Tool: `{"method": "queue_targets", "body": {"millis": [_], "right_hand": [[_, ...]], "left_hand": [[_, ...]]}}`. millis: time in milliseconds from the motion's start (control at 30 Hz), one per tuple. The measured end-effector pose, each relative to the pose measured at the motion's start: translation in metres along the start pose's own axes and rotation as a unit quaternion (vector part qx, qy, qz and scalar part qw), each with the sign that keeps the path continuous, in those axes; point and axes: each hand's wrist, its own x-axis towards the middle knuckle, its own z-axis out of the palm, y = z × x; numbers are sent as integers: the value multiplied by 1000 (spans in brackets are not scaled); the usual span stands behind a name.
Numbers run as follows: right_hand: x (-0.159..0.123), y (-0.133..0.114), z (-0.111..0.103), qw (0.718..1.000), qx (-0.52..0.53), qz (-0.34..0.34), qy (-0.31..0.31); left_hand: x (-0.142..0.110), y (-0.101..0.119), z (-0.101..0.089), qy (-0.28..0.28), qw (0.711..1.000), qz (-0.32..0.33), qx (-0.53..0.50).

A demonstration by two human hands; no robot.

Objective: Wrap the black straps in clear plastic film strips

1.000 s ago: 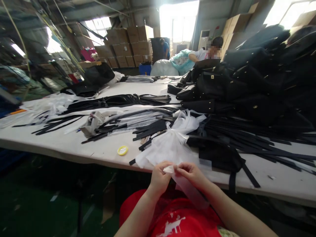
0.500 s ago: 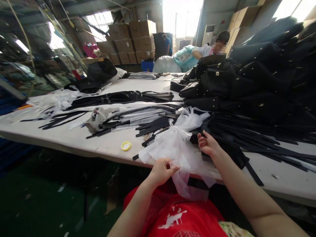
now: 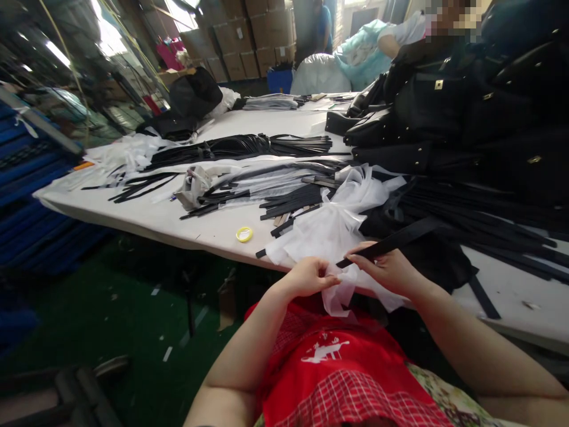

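Blue stacks [image 3: 31, 190] edge the far left of a factory floor, beside a pale worktable [image 3: 208, 228] where a bundle of black strips [image 3: 231, 145] lies toward the back and a yellow ring [image 3: 244, 235] rests near the front edge. Next to the right, a thin white sheet [image 3: 311, 231], gathered and crumpled, spreads to the table's edge and hangs over it in front of a worker in a red apron [image 3: 329, 356]. The worker's left hand [image 3: 309, 277] has its fingers curled and thumb drawn in at the sheet's loose folds; whether they pinch the material cannot be told. Just off those fingertips, up and to the right, lies the near end of a black strap [image 3: 400, 238], its long axis slanting away from that hand, rising rightward across the right hand toward the table. The right hand [image 3: 393, 270] is the nearer one, grasping the strap close to that end between thumb and fingers. Beyond, at far right, black bags [image 3: 462, 118] with metal fittings are heaped high.
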Motion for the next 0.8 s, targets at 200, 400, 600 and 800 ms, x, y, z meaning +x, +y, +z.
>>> {"method": "queue_targets", "body": {"millis": [200,400,600,800], "right_hand": [[4,13,2,999,-1,0,-48],[7,18,4,997,80,6,-5],[5,15,0,990,139,23,-26],[0,22,11,995,102,14,8]], "left_hand": [[0,6,-5,-94,990,60,87],[3,4,0,-146,987,60,6],[8,9,4,-147,985,11,-94],[10,1,10,-156,985,16,-64]]}}
